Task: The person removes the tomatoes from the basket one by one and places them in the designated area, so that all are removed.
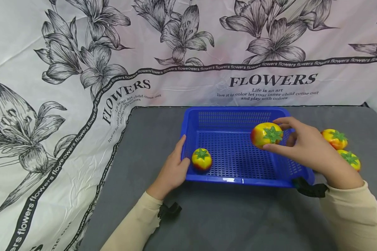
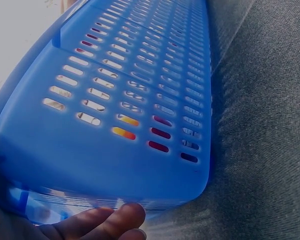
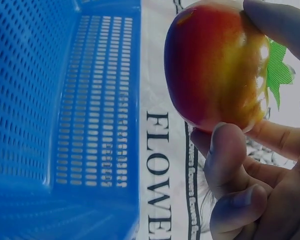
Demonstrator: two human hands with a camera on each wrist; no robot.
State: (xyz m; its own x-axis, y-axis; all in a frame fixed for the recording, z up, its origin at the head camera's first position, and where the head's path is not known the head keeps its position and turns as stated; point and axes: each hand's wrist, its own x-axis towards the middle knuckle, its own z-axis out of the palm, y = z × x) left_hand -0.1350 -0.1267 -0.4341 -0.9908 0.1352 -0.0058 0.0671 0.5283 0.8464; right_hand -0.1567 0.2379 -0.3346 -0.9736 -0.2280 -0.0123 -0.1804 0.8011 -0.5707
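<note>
My right hand (image 1: 311, 144) pinches a red-and-yellow artificial fruit (image 1: 266, 135) with a green star-shaped leaf top, thumb on the near side and fingers on the far side. The fruit is raised over the right part of a blue plastic basket (image 1: 235, 180). From the right wrist, the fruit (image 3: 217, 65) shows its red side between thumb and fingertips. My left hand (image 1: 172, 169) grips the basket's left side near the front corner, with the thumb at the rim. Inside that corner sits a second fruit (image 1: 202, 159); its colours show through the slots in the left wrist view.
Two more such fruits, one farther back (image 1: 334, 138) and one nearer (image 1: 349, 159), lie on the grey table (image 1: 238, 216) right of the basket, partly behind my right forearm. A white flower-printed cloth (image 1: 188, 87) hangs behind the table and along its left side.
</note>
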